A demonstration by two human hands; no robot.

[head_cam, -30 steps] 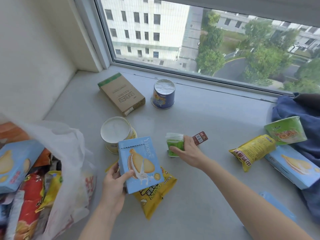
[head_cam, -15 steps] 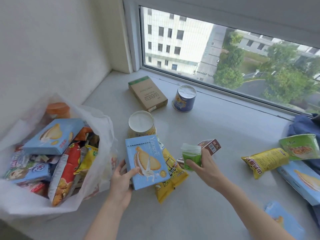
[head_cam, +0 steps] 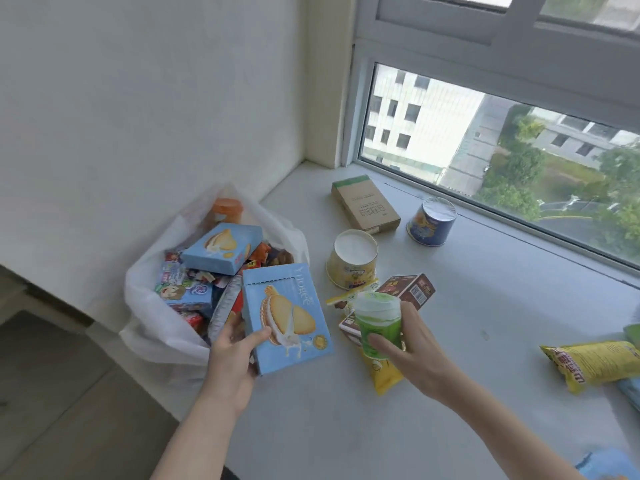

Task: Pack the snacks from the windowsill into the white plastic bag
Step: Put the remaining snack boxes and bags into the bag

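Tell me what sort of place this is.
Probably an upper-floor room in a flat or dormitory. A wide windowsill runs under a window that looks down on a building and trees, and snacks lie beside a white plastic bag already holding more.

A white wall (head_cam: 138,98) fills the view from nine to twelve o'clock. At one to three o'clock a grey-framed window (head_cam: 485,39) looks out on a pale building (head_cam: 422,116) and green trees (head_cam: 540,174) below. At seven o'clock lies a brown floor (head_cam: 52,393).
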